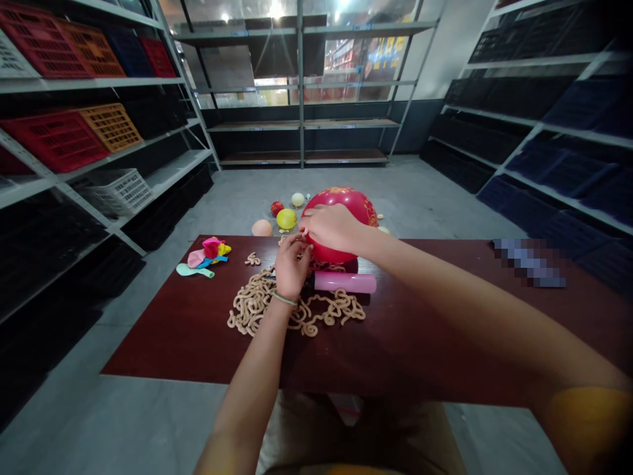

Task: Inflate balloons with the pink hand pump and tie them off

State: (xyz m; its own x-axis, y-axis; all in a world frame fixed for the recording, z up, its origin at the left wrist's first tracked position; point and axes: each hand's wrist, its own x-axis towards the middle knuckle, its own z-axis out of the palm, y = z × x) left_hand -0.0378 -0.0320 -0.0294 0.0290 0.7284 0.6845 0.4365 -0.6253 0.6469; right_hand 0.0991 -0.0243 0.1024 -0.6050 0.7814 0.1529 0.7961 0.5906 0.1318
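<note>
A large inflated red balloon (346, 199) with gold print rests at the far edge of the table. My right hand (330, 227) is closed over its left side, fingers bent down toward the neck. Right beside it, my left hand (293, 265) has its fingertips pinched together against the balloon's neck end; the neck itself is hidden by the fingers. Under and around my left wrist lies a tangled heap of beige, curly, cord-like strands (250, 302). A pink balloon pump (346, 282) lies across them, its left end behind my left hand.
Several uninflated balloons (210, 254) lie at the left of the dark red table (420, 330). Small inflated balloons, one of them yellow (287, 219), sit on the floor beyond. A blurred flat item (529, 262) lies at the right. Shelves with crates (54, 138) stand on both sides.
</note>
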